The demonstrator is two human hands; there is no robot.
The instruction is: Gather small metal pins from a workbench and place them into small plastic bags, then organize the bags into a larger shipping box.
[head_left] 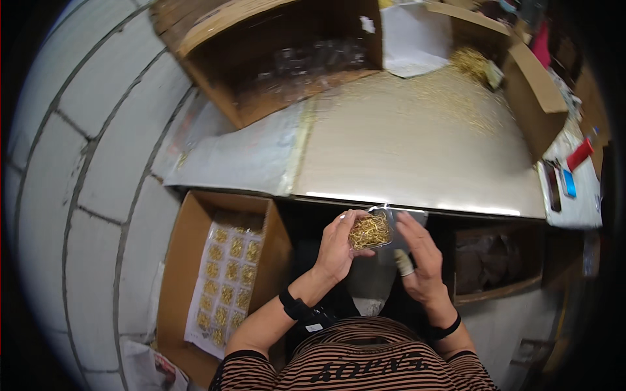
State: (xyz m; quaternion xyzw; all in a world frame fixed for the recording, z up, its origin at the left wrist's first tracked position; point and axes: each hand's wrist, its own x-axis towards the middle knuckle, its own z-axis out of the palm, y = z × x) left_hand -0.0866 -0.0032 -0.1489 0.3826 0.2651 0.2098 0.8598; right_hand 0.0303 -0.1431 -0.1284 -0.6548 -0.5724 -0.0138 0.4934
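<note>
My left hand (336, 247) is closed around a small clear plastic box (390, 212) in front of my body. Thin gold-coloured wire pieces (370, 231) fill it; their exact kind is too small to tell. To the right of the box is my right hand (422, 257), slightly blurred, with its fingers stretched out and apart and nothing held in them. A pale wrapping (403, 262) covers part of its thumb. Whether the right fingertips touch the box's clear edge, I cannot tell.
A worktable (417, 156) carries scattered gold pieces (469, 104). On its far left, a cardboard box (212, 85) lies open with clear plastic containers (319, 58). Lower left, another carton (171, 287) holds rows of gold-filled packs (227, 293). A dark-lined box (499, 293) stands right.
</note>
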